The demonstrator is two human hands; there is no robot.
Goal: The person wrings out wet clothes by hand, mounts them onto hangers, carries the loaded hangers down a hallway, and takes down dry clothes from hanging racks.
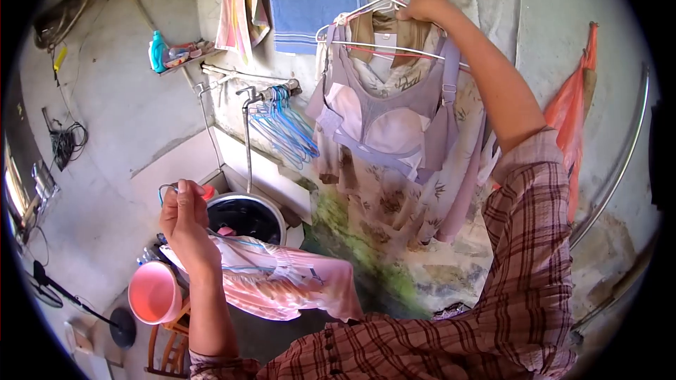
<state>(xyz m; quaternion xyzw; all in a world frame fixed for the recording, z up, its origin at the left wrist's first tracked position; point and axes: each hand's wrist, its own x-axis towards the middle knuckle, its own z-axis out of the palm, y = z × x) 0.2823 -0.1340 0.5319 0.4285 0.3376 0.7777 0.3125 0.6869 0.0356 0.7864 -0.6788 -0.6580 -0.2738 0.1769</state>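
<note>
My left hand (184, 222) is raised at the left, its fingers closed round the hook of a blue hanger, of which only a bit shows. Below it hangs a pink and white garment (282, 274) that spreads to the right. Up at the top, my right hand (424, 5) is closed at the white hangers (380, 5), beside their hooks. From these hangers hang a grey-purple bra top (387, 109) and, behind it, a patterned garment with a brown collar (414, 56).
Blue hangers (285, 127) hang by a tap at the wall. Below stands a tub with dark contents (246, 219). A pink bucket (153, 293) is lower left by a wooden chair (167, 348). Towels (317, 7) hang above; a red bag (572, 112) hangs right.
</note>
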